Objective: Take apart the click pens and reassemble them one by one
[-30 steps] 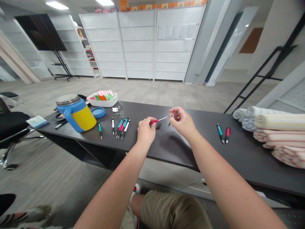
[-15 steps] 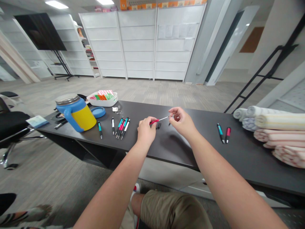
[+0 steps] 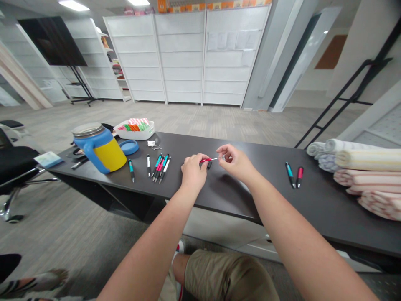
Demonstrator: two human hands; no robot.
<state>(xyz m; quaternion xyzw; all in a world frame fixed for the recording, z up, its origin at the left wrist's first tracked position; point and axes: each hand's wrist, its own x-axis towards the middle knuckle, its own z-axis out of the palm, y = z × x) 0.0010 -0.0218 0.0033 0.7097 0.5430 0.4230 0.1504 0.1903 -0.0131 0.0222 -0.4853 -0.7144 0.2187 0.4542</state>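
Note:
My left hand (image 3: 192, 169) is closed around a red pen barrel (image 3: 205, 160). A thin pale refill (image 3: 214, 159) sticks out of the barrel's right end. At the refill's tip, the fingers of my right hand (image 3: 233, 161) are pinched together. A tiny silvery thing shows at those fingertips, too small to name. Just below the barrel a small black piece (image 3: 209, 165) lies on the table, partly covered by my left hand. To the left lies a group of teal, red and white pens (image 3: 161, 168), with a white pen (image 3: 148, 165) and a teal pen (image 3: 131, 171) apart from it.
On the dark table (image 3: 238, 200) stand a blue and yellow jug (image 3: 108, 152), its blue lid (image 3: 129, 147) and a white basket (image 3: 138, 134) of coloured packets. Rightward lie a teal pen (image 3: 290, 174), a red pen (image 3: 300, 177) and a stack of rolled cloths (image 3: 366, 171).
My right hand has moved a little left, closer to my left hand. Less of the refill shows between the barrel and my right fingertips.

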